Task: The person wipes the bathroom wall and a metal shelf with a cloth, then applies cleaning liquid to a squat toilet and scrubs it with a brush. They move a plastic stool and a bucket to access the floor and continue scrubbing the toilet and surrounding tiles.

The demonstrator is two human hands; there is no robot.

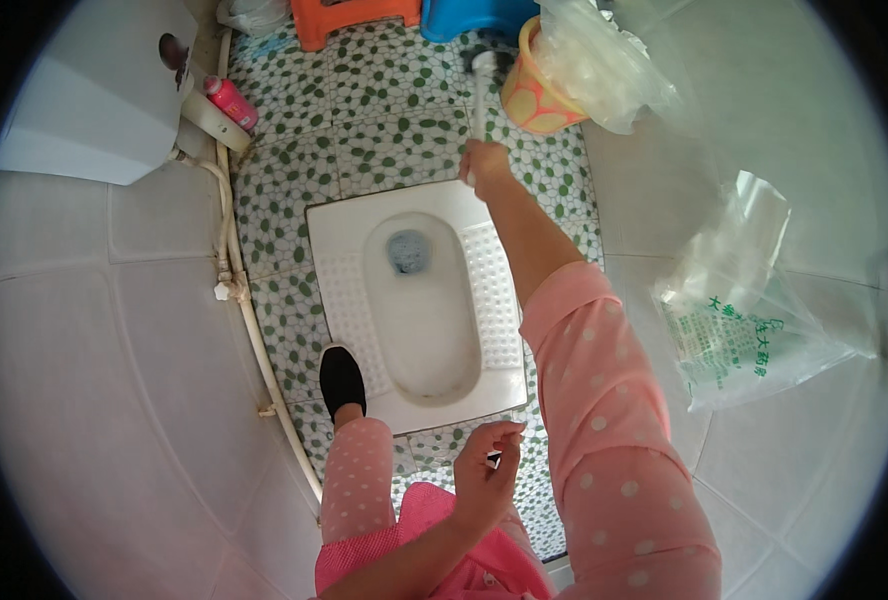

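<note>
My right hand [486,166] is closed on the white handle of a toilet brush [480,105], out beyond the upper right corner of the squat toilet. The brush's dark head lies beside a yellow and pink waste bin [537,97], over the patterned floor. Near my body, my left hand [489,469] has its fingers curled with the thumb and fingertips close together; whether it holds anything small cannot be made out. Between my hands is the white ceramic squat toilet [421,322], with some bluish water in its drain hole [408,253].
Orange [354,19] and blue plastic stools [474,19] stand at the far end. A pink bottle [231,103] and a pale bottle [215,120] lean near the pipe [264,352] at left. A printed plastic bag [759,337] hangs at the right wall. My foot is on the toilet's left edge.
</note>
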